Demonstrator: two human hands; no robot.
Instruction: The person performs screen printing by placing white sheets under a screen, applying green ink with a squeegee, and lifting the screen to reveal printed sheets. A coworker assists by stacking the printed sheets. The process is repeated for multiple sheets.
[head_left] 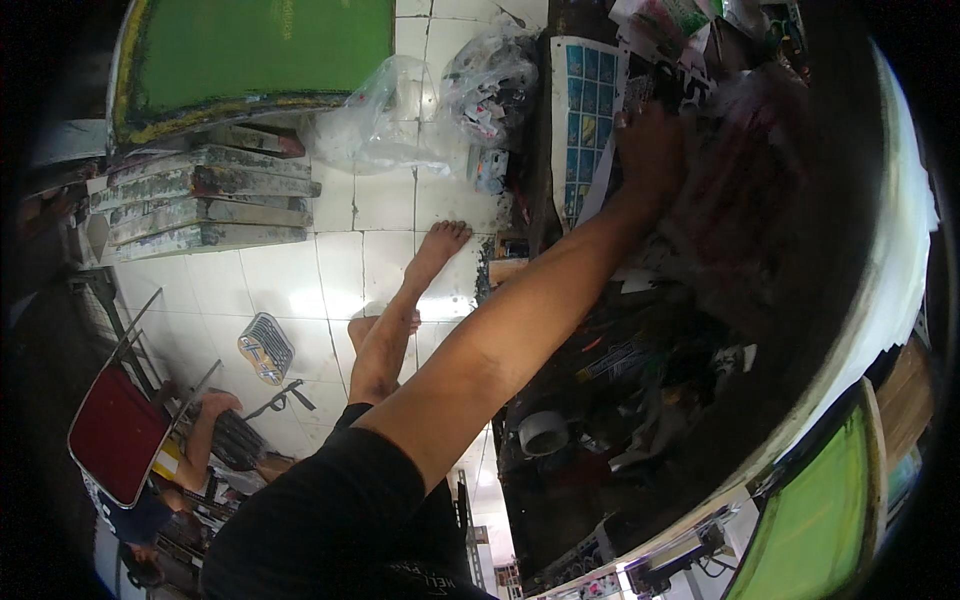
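Observation:
My left arm, in a black short sleeve, stretches across to the upper right. My left hand [650,150] reaches into a dark, cluttered space among papers and plastic. Its fingers look bent over something in the shade; what they hold cannot be made out. Just beside the hand hangs a sheet printed with a grid of blue pictures [585,120]. Crumpled plastic packaging [690,30] lies beyond the fingers, near a piece with bold black print. My right hand does not appear.
Green-faced frames stand at the upper left [260,50] and lower right [815,510]. Stacked, paint-stained frames [210,200] and clear plastic bags [490,85] rest on the tiles. A tape roll [543,433] lies amid the clutter. A person sits low beside a red chair [118,435]; a slipper [266,350] is nearby.

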